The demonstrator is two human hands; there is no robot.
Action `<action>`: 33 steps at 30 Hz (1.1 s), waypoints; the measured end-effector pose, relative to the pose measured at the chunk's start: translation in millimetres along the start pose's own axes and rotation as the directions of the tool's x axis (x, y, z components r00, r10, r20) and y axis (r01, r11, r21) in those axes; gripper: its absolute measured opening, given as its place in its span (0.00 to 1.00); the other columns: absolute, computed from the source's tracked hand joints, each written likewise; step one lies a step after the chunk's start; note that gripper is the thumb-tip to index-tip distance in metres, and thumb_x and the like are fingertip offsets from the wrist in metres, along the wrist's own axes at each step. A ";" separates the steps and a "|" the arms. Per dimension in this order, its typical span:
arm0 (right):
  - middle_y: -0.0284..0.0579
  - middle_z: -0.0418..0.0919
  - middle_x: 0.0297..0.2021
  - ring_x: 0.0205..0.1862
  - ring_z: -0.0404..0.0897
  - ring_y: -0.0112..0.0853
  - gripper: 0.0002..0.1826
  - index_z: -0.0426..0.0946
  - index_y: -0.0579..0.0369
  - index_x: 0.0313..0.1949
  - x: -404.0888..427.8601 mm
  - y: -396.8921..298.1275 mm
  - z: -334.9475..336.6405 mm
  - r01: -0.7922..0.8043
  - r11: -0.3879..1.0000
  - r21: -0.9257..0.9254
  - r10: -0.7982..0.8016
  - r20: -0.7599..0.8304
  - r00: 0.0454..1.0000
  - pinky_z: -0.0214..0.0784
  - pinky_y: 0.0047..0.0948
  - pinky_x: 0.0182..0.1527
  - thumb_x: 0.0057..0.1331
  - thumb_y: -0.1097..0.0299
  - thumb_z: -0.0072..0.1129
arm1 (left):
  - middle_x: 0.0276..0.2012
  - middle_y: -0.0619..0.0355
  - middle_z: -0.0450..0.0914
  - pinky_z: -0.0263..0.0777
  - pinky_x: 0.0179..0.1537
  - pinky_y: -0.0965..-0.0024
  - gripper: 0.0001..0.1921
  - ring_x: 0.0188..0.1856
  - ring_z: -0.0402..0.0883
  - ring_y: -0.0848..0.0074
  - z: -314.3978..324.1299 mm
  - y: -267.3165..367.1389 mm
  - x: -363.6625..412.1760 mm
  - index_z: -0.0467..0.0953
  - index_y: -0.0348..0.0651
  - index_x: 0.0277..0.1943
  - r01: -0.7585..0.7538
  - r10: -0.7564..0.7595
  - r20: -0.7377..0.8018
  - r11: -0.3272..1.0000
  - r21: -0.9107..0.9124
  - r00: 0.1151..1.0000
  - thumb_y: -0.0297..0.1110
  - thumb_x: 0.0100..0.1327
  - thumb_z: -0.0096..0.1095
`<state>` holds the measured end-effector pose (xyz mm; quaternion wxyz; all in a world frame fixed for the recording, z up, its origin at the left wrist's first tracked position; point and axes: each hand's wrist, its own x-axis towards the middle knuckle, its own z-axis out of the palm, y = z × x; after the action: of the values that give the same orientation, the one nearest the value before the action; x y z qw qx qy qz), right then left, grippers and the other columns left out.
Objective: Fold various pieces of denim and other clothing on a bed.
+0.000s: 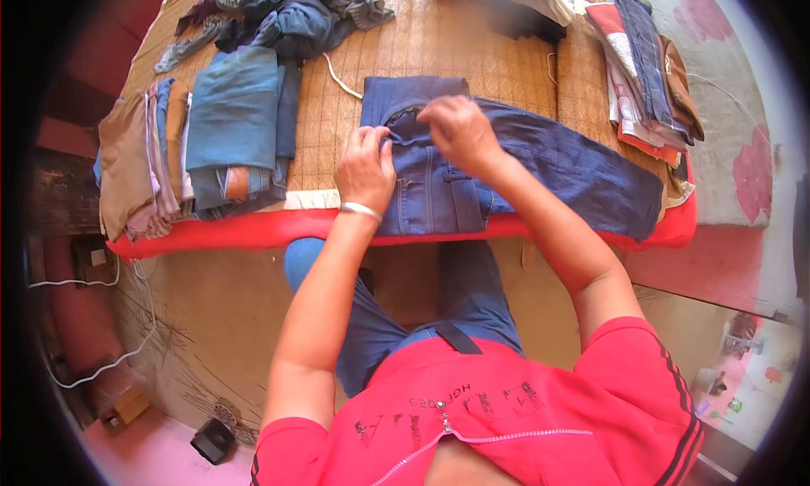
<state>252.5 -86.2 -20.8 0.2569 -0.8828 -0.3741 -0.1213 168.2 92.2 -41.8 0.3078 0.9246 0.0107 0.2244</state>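
Dark blue jeans lie across the front of a bed, partly folded, one part reaching out to the right. Their pockets and stitched seams face up near me. My left hand, with a silver bangle at the wrist, pinches the cloth at the left edge by the opening. Over the same opening is my right hand, its fingers curled and slightly blurred. Whether it grips the cloth or hovers just above it, I cannot tell.
Folded clothes stand in stacks at the left, below a loose heap of dark garments. Another folded stack is at the right. A woven mat covers the bed, with red cloth along its front edge. A white cord touches the jeans.
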 end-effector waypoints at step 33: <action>0.51 0.47 0.73 0.75 0.45 0.43 0.42 0.50 0.58 0.71 -45.9 41.6 42.0 -0.289 0.914 -0.286 0.322 0.075 0.944 0.34 0.44 0.74 0.68 0.42 0.44 | 0.73 0.48 0.51 0.37 0.73 0.49 0.37 0.75 0.45 0.53 64.0 -42.6 56.9 0.57 0.57 0.72 -0.464 0.308 0.454 0.839 0.285 0.836 0.62 0.64 0.49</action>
<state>251.8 -115.3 -89.8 0.1264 -0.9629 -0.2259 -0.0758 251.3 99.6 -88.5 0.0638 0.9743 -0.1976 0.0878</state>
